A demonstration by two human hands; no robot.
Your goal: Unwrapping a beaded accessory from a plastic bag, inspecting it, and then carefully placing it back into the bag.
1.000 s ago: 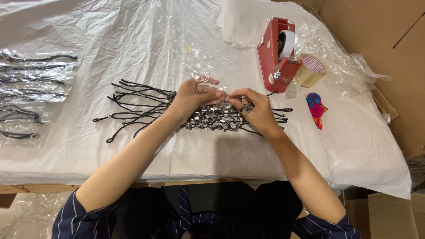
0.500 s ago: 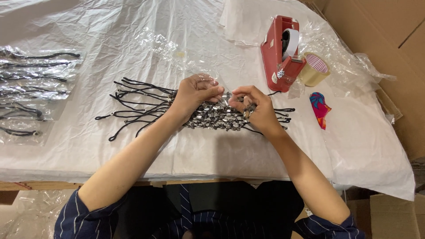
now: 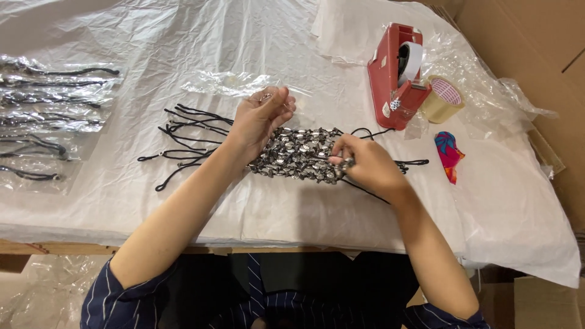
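Head view: far left of the pile of beaded cords (image 3: 298, 155), about 6 bagged cords (image 3: 52, 119) lie done in a column. The pile itself looks unsorted, loose black ends trailing left, so I'd judge most is left. The left hand (image 3: 259, 119) pinches 1 small piece just above the pile; the right hand (image 3: 365, 167) grips beads at its right edge. Further right: 1 red tape dispenser (image 3: 393, 79), 1 tape roll (image 3: 442, 99).

Two hands, left (image 3: 259, 122) and right (image 3: 365, 167). Between them, one heap of silver beaded pieces (image 3: 298, 155) with black cords (image 3: 183, 137), too many to count. Beyond the right hand: one red tape dispenser (image 3: 393, 76), one tan tape roll (image 3: 442, 99), one colourful cloth scrap (image 3: 450, 155). Far left of the left hand: about five bagged cords (image 3: 49, 122).
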